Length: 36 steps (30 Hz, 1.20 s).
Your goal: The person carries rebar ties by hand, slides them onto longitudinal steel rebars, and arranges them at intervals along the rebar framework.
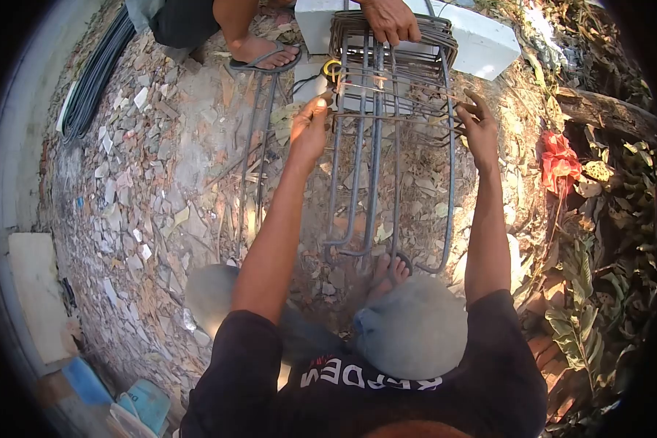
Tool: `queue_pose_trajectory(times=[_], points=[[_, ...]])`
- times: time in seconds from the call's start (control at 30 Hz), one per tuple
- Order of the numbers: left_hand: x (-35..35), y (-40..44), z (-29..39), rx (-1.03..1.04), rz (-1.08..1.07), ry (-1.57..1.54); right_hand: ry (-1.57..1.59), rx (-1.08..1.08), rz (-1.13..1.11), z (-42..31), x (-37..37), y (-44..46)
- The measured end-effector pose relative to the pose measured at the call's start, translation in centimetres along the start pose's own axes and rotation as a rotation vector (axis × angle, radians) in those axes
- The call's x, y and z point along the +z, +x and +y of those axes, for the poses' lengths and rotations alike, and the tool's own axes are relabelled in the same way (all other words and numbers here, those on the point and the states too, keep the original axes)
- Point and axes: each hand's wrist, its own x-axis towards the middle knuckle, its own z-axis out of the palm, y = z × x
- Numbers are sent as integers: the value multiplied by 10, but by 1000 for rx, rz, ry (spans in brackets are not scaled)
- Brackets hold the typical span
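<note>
Several long steel bars [376,182] with hooked ends run lengthwise from near my feet to a stack of rectangular wire stirrups [445,44]. My left hand [312,128] pinches the left side of a thin stirrup [372,116] that lies across the bars. On the right side, my right hand [479,128] has its thumb and fingers round the stirrup edges. A co-worker's hand [391,20] rests on top of the stack. A yellow tape measure [331,71] sits left of the stack.
A white block [482,44] lies behind the stirrups. The co-worker's sandalled foot [266,55] is at upper left, near more bars [250,146] on rubble. A bundle of dark rods [95,80] leans left. Red plastic [560,164], a log [609,113] and dry leaves lie right.
</note>
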Motion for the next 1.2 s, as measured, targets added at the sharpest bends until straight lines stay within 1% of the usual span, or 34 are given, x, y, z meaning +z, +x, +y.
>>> queue_pose_trajectory(times=[0.07,0.2,0.23,0.33,0.43,0.5,0.53,0.57,0.67,0.7,0.73,0.77,0.87,0.93,1.0,1.03,1.1,1.13,1.17,1.2], points=[[2,-6,6,-18,15,-33,-17,-13,-122,3,-4,7],[10,-18,37,-74,-24,-18,-76,-82,-190,13,-7,33],[11,-18,38,-76,-21,-21,-120,-91,-184,6,-5,34],[10,-17,40,-59,-15,-46,-214,-140,-61,-12,2,26],[4,-20,44,-25,-7,-55,-49,-292,72,-15,15,37],[4,-21,57,-5,-8,-7,72,-259,-11,-20,18,42],[4,-19,58,0,-26,-42,131,-247,-50,-28,19,44],[2,-16,59,5,-44,-76,291,-169,-187,-34,16,38],[-8,-7,55,33,-65,-90,332,-157,-78,-47,13,16],[-13,-6,53,41,-64,-108,386,-53,-38,-51,10,3],[-14,-5,56,51,-67,-124,406,-6,1,-50,8,-7],[-10,-16,76,34,-70,-174,445,33,-39,-47,5,-15],[-8,-24,97,93,-181,-331,501,131,-190,-55,-3,-43],[-9,-20,94,35,-153,-306,505,171,-288,-62,-4,-50],[-6,-23,95,-29,-145,-255,540,172,-334,-67,-2,-53],[-4,-26,92,-59,-136,-217,530,202,-307,-67,-1,-50],[-9,-13,60,-35,-98,-159,510,264,-256,-58,5,-43],[-9,-11,48,-27,-79,-129,386,248,-257,-50,6,-37],[-2,-22,53,4,13,-61,262,233,-256,-42,5,-31],[-1,-28,58,-43,8,-57,141,217,-254,-33,5,-25]])
